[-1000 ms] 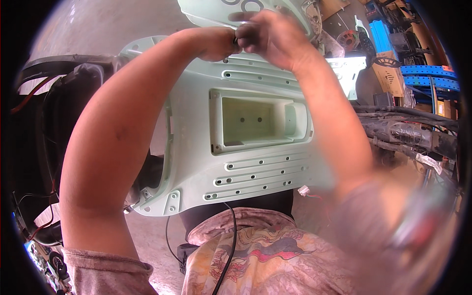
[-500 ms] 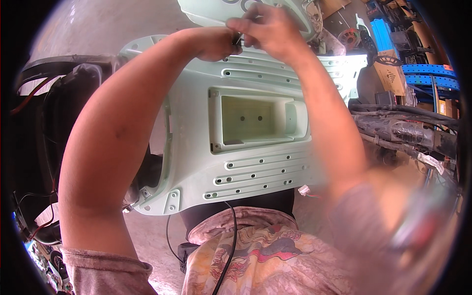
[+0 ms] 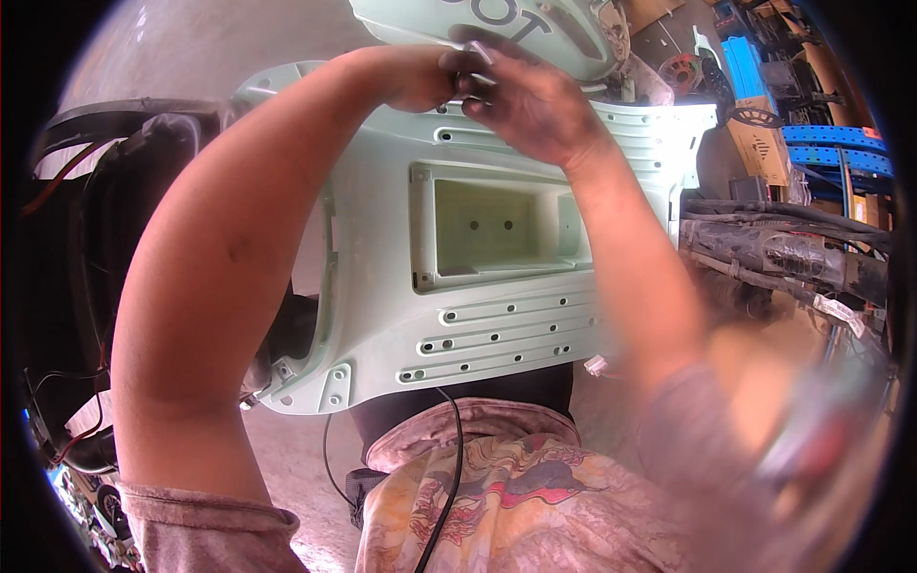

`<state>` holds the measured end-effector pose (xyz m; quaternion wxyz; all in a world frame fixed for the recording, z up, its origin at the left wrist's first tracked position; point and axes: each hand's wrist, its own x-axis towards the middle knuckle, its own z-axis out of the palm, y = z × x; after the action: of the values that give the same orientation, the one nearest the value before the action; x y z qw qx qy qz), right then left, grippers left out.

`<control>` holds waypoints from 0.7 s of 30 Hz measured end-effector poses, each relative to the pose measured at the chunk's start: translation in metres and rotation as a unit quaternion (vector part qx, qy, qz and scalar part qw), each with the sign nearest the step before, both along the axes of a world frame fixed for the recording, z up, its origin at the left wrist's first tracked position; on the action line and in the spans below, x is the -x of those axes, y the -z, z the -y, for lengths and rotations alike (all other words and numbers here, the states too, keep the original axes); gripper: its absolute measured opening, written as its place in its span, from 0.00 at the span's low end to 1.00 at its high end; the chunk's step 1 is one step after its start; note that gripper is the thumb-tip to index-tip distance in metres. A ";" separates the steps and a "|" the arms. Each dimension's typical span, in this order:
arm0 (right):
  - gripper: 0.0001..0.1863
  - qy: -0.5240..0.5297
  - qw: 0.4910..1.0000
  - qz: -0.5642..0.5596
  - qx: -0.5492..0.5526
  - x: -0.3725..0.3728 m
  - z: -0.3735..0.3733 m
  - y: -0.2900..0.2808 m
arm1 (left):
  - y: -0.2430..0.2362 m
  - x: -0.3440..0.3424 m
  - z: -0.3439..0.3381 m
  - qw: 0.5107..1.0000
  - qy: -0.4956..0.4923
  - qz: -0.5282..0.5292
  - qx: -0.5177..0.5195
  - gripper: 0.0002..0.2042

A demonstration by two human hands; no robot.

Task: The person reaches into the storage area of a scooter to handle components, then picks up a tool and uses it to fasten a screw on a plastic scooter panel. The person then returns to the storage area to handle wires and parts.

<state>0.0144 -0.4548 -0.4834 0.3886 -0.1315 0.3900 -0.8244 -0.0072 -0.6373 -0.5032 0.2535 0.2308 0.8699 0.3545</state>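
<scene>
A pale mint plastic vehicle panel [image 3: 373,191] with a rectangular recess, slots and holes lies across my front. At its far edge, my left hand [image 3: 415,76] is closed, its fingertips meeting those of my right hand [image 3: 525,105]; what it holds is hidden. My right hand's dark-smudged fingers curl around a small, slim silvery piece [image 3: 481,52], too small to name. Just beyond both hands lies a second mint panel [image 3: 583,33] with large dark lettering.
A black frame and seat-like part [image 3: 67,258] with wires stands at the left, cable-wrapped frame tubes [image 3: 793,253] at the right. Blue perforated rails [image 3: 831,143] and cardboard boxes [image 3: 755,143] lie at the upper right. A black cable [image 3: 449,497] runs over my shirt.
My right hand has turned and moved slightly down, with its fingers more curled. My left hand and the large panel have shifted slightly upward in the view.
</scene>
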 end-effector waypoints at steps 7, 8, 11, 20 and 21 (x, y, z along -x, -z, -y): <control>0.17 0.062 0.976 -0.169 -0.121 0.011 -0.002 0.004 | -0.023 -0.001 -0.009 0.998 0.046 0.013 0.043 0.13; 0.16 0.083 0.962 -0.201 -0.167 0.011 0.003 -0.003 | -0.019 -0.002 -0.009 0.999 0.035 0.015 0.020 0.13; 0.21 0.279 0.710 -0.476 -0.438 0.004 0.029 -0.029 | 0.007 0.007 0.000 0.995 0.064 -0.049 0.065 0.13; 0.12 0.096 0.980 0.021 -0.172 0.032 0.011 -0.029 | -0.005 0.006 -0.010 0.988 0.001 -0.012 0.156 0.14; 0.14 0.060 0.989 0.053 -0.123 0.037 0.008 -0.016 | 0.002 0.010 -0.007 0.986 0.001 -0.015 0.166 0.14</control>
<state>-0.0228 -0.4626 -0.4678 0.3716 -0.0150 0.4749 -0.7976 -0.0167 -0.6304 -0.5048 0.2754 0.1921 0.9202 0.2011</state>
